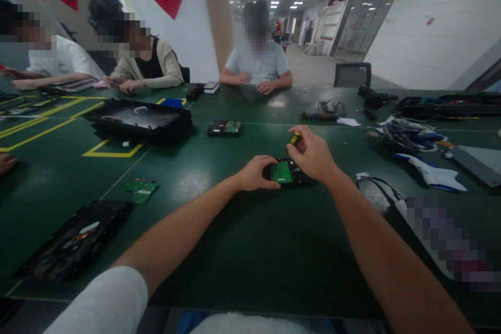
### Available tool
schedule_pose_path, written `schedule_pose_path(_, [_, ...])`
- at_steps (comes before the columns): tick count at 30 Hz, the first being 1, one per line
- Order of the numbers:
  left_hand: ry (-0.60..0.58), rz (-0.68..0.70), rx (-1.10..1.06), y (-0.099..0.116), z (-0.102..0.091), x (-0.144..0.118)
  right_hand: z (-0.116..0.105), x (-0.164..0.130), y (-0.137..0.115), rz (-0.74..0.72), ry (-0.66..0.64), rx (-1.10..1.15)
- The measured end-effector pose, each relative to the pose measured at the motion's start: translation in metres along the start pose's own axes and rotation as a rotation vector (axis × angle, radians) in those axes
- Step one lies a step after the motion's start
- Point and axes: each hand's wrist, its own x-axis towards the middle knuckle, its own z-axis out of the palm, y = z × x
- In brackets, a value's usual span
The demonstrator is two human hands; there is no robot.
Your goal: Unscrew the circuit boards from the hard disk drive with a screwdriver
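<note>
Left hand (256, 172) sits flat-ish on the green table (250, 250), fingers curled loosely around the left end of a small black hard drive (291, 173). Thumb on the near edge, fingers over the far edge, so a light clamp, not a fist. Drive lies flat on the table, board side up: green circuit board (282, 173) is exposed and faces the camera.

Right hand (313, 156) is above the drive's right half, closed around a screwdriver (295, 140) with a yellow-and-black handle. Handle end pokes out past the thumb and index finger; the tip is hidden behind the hand, so can't tell where it touches the drive. Grip is tight, fingers wrapped fully (heel of the hand covers the drive's right edge).

Drive is at table centre, just between both hands, well in front of the person.

Around it:
- second drive (224, 127) with a green board, further out, left of centre
- loose green boards (141, 190) to the left, well apart from the hands
- large black tray (139, 120) far left, inside yellow floor-style markings
- open black tray (74, 242) near left edge
- cables and tools (410, 135) piled right
- three other people seated at the far side, their hands on the table, apart from this work.
</note>
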Motion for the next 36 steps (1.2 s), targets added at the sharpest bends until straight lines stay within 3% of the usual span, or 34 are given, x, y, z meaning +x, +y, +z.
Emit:
schedule_pose_path(22, [0.002,-0.015,-0.007,0.0008,0.0022,0.0008,-0.0009,0.0003,-0.0010,-0.012,-0.016,-0.006])
schedule_pose_path(36, [0.006,-0.008,0.001,0.0009,0.0032,0.0011,0.0025,0.0001,0.0004,-0.101,-0.001,-0.103])
